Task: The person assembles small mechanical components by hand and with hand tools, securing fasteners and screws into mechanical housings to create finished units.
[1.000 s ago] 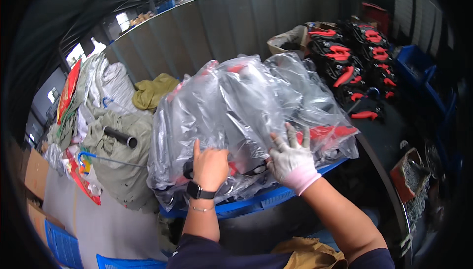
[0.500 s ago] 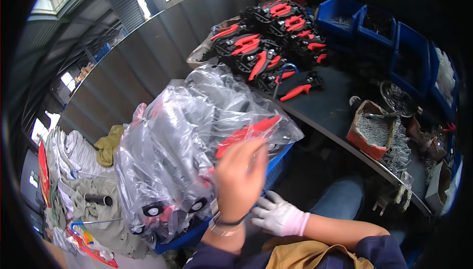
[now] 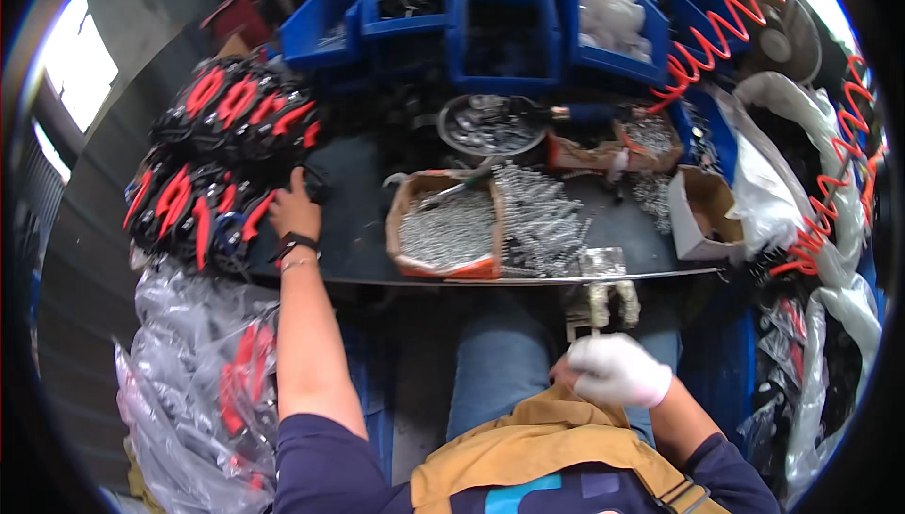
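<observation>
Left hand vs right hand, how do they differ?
Covering: the left hand is bare, with a dark watch at the wrist; the right hand wears a white glove.
Place: the left hand is at the red-and-black tools on the bench; the right hand is over the lap.
Shared: dark blue sleeves.

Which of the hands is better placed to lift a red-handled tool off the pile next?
Likely the left hand: it is at the right edge of the tool pile; the gloved right hand is over the lap, farther away.
</observation>
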`<state>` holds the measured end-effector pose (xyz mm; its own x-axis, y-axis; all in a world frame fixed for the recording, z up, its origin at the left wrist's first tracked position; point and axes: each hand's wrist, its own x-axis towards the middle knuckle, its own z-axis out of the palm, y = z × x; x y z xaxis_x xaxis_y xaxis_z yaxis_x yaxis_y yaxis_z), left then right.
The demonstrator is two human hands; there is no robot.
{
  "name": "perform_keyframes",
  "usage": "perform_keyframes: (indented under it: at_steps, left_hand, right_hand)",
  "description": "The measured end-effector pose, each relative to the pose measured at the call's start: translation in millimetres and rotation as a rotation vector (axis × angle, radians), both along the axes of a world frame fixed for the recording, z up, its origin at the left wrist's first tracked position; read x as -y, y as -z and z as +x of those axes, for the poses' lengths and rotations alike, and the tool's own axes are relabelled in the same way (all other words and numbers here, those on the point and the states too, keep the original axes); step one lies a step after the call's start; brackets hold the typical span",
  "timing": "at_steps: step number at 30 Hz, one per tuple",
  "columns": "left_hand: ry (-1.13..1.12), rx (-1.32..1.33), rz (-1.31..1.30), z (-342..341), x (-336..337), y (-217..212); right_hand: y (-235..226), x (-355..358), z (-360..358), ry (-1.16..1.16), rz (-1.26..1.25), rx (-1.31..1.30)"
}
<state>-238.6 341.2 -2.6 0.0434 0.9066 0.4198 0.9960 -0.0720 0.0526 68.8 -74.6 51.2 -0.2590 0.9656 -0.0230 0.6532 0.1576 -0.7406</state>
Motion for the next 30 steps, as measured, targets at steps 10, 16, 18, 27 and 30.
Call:
perform_keyframes:
  at_steps: [10,16,18,27,30]
  left_hand:
    - [0.978,1.356,0.242,97.3,224.6,-81.3]
    - [0.916,1.981,-1.114,146.7,304.4,-29.8]
    - [0.737,1.977,-1.276,164.6,303.2,-28.2]
    - [0.815,1.907,-1.367,236.6,323.6,-19.9]
    - [1.009,1.419,-0.882,241.1,323.3,-4.8]
  right_hand:
    - [53.8,-110.7,152.8,0.991,0.212,0.669]
    - [35.1,-113.3,127.6,1.048,0.208,0.679]
    - [15.8,-81.1,103.2,0.878,0.546,0.203]
    - [-5.8,-7.0,64.0,0.732,0.659,0.104]
    - [-19.1,0.3,71.8,0.956,-0.054,-0.843]
